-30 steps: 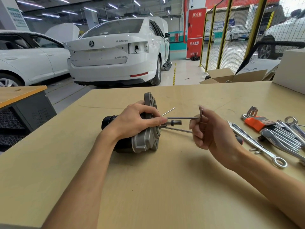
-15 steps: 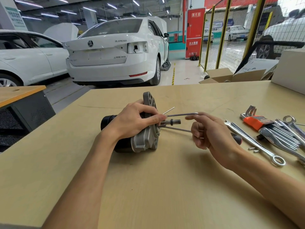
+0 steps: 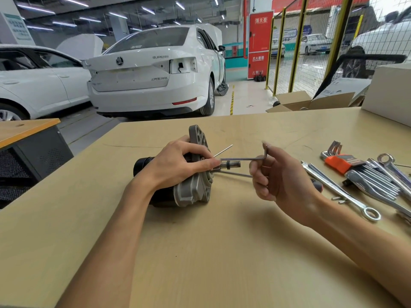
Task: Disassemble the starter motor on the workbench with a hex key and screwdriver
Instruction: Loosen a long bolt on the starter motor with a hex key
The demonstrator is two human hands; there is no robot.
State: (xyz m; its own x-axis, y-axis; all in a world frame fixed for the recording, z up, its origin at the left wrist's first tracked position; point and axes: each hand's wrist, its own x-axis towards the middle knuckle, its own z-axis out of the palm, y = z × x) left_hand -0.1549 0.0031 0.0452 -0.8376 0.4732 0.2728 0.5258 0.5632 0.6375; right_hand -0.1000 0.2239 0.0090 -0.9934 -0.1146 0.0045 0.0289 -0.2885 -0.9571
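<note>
Stretching across the lower view is a smooth, pale tan worktop [image 3: 200, 252] with a matte wood-look surface. Lying on its side near the middle is the starter motor [image 3: 193, 192]: a black cylindrical body joined to a cast grey metal housing with a round, holed flange, and a short steel shaft pointing right. Two thin steel rods are sticking out of the flange face beside the shaft.

The left hand [image 3: 178, 165] is draping over the top of the motor, fingers curling around the flange, its grip closing on the housing and steadying it. The right hand [image 3: 275, 176] is hovering just right of the shaft, palm turned toward the viewer, fingers curled; its grip is pinching the short bent end of a slim L-shaped steel hex key [image 3: 244, 158], whose long arm is reaching left to the flange face.

Resting at the far right are shiny chrome wrenches [image 3: 340, 192] and an orange hex key holder [image 3: 340, 163].
</note>
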